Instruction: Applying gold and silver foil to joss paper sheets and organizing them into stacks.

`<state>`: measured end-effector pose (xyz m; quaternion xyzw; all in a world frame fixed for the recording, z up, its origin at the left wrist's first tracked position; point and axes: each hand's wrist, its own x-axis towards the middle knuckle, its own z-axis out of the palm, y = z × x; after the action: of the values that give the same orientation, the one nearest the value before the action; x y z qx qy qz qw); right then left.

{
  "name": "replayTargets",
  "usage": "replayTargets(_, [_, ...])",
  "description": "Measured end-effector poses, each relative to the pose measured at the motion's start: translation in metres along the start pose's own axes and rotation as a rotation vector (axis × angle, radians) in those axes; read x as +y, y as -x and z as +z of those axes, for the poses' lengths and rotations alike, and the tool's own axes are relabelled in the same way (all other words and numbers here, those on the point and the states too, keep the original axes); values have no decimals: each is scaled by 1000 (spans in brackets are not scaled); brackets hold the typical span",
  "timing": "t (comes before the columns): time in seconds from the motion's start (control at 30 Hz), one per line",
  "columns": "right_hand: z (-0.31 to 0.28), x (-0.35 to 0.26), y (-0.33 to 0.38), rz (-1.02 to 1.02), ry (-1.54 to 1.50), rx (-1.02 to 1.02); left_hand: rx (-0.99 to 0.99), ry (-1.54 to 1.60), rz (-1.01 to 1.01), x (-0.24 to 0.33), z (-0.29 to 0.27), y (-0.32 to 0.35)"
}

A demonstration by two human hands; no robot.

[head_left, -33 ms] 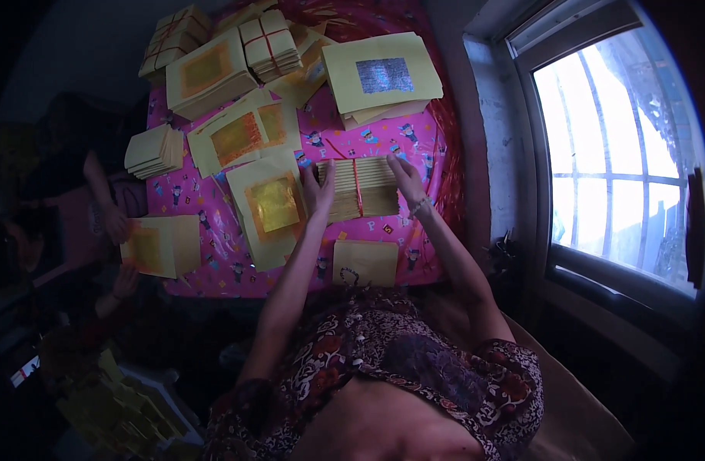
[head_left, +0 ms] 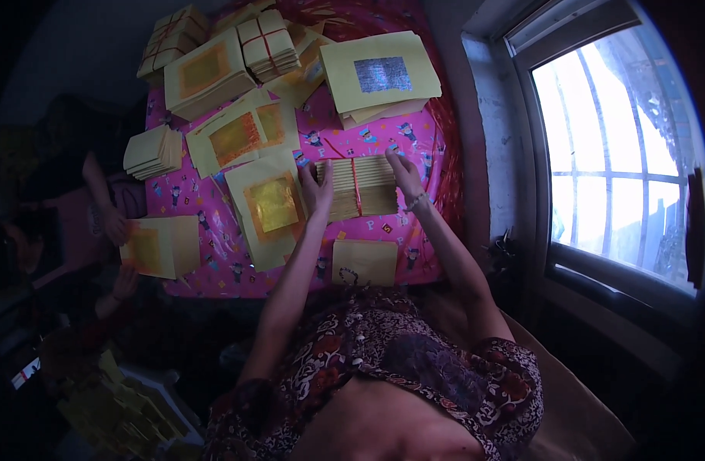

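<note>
One oblong bundle of pale yellow folded paper [head_left: 375,192], bound by a narrow red tie [head_left: 357,184]. Upper face: a row of parallel folded edges running left to right, packed closely. Near side: smoother, darker in shadow. The tie crosses the folds at about mid-length and continues down the near side. Condition: compact, layers in line. Pose: flat, long side roughly parallel to the near edge of the tabletop [head_left: 421,265], nearer its right edge than its left.

Bright barred window [head_left: 606,138] at right; pink printed table cover [head_left: 218,278]; crinkled red sheeting [head_left: 447,138] beside it.
</note>
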<state>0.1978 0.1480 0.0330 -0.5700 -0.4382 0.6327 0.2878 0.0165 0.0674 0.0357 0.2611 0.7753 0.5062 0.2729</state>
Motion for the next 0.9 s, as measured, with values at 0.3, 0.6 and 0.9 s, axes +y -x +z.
replayTargets(0.3, [2,4,-11,-116,332,109,-127,-47,13,10,3,6])
replayTargets(0.6, [-2,6,0,-139,192,4,-199,156,-170,-1,1,-2])
replayTargets(0.9, [-16,13,7,-187,52,-91,-492,271,-700,18,-13,-32])
